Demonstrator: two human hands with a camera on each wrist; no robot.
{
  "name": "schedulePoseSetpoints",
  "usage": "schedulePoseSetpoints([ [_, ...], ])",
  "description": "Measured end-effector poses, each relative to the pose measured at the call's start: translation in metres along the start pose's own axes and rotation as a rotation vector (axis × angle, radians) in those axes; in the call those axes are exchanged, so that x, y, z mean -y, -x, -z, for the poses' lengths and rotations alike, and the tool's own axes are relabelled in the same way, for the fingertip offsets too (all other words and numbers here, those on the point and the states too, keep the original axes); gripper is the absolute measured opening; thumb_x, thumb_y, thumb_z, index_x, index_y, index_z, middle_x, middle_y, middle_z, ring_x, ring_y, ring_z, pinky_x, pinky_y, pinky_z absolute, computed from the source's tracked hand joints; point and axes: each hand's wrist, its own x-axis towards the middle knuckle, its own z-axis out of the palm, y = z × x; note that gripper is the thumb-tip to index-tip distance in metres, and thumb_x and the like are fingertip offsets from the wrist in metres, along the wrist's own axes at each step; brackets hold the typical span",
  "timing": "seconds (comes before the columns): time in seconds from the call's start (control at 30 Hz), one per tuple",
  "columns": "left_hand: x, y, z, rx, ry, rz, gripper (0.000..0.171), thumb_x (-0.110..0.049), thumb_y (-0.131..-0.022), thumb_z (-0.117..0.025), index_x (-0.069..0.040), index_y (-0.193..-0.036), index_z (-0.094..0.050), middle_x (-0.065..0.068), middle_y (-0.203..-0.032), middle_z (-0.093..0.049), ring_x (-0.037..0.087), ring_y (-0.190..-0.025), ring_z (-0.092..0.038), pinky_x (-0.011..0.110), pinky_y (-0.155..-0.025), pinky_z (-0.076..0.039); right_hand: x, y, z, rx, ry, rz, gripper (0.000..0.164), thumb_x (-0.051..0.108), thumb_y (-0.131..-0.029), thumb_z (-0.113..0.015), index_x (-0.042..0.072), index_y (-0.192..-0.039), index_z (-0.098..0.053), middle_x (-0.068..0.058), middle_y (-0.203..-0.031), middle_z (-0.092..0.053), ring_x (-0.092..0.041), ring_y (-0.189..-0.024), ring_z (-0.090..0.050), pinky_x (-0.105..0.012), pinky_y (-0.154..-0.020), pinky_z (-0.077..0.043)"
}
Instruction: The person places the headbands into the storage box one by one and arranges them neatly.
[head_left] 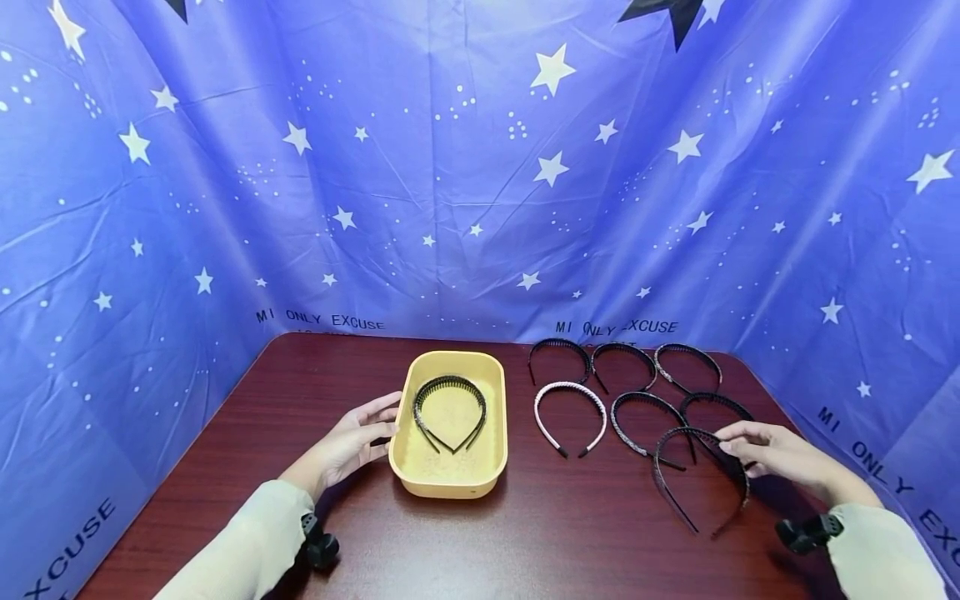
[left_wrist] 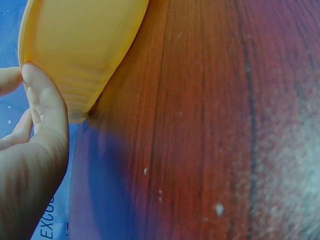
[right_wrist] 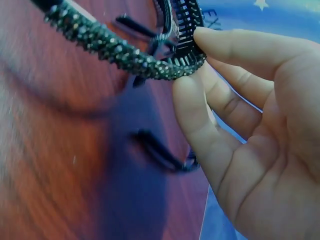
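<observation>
My right hand (head_left: pixel 780 457) pinches a black headband (right_wrist: pixel 112 56) between thumb and fingers, at the side of its curve. Dark sparkling stones cover its outside, and small comb teeth line the inside. It is held above the table's right part with its two ends toward the near edge. At the middle stands a yellow plastic basket (head_left: pixel 450 486), in which black toothed headbands (head_left: pixel 450 380) lie overlapping. Fingers of my left hand (head_left: pixel 352 440) touch the basket's left side near the rim; the left wrist view shows thumb and finger against its wall (left_wrist: pixel 80 45).
Right of the basket lies a pink-white headband (head_left: pixel 571 385). Several dark headbands (head_left: pixel 626 346) lie in rows behind and beside it, some overlapping. The dark red wooden table (head_left: pixel 330 533) ends against a blue star-printed cloth (head_left: pixel 465 167) on three sides.
</observation>
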Motion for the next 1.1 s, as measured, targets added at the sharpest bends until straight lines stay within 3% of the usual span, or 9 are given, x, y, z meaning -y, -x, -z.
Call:
schedulePoseSetpoints([
  [0.4,-0.001,-0.002,-0.001,0.009,-0.001,-0.007,0.07,0.004,-0.096,-0.056,0.0,-0.157,-0.023,0.027,-0.145,-0.041,0.021,-0.112,-0.06,0.037,-0.092,-0.053,0.029,-0.021,-0.014,0.016,0.022,0.045,0.039,0.021,-0.101,-0.06,-0.007,-0.128,-0.056,-0.023,-0.122,-0.062,-0.015,-0.097,-0.063,-0.036,-0.073,-0.057],
  [0.67,-0.002,-0.002,0.0,0.004,0.001,0.001,0.068,0.005,-0.096,-0.055,-0.001,-0.157,-0.025,0.028,-0.147,-0.039,0.023,-0.113,-0.059,0.039,-0.093,-0.053,0.053,-0.038,-0.023,0.033,0.057,0.059,0.038,0.023,-0.1,-0.062,-0.004,-0.127,-0.058,-0.022,-0.117,-0.063,-0.024,-0.091,-0.063,-0.037,-0.073,-0.057],
  [1.1,-0.001,-0.001,0.0,0.006,0.008,0.005,0.069,0.005,-0.097,-0.055,0.0,-0.157,-0.023,0.03,-0.148,-0.037,0.022,-0.113,-0.06,0.039,-0.094,-0.053,0.09,-0.066,-0.042,0.065,0.08,0.109,0.035,0.024,-0.099,-0.063,-0.001,-0.124,-0.061,-0.019,-0.11,-0.064,-0.024,-0.085,-0.06,-0.037,-0.072,-0.056],
])
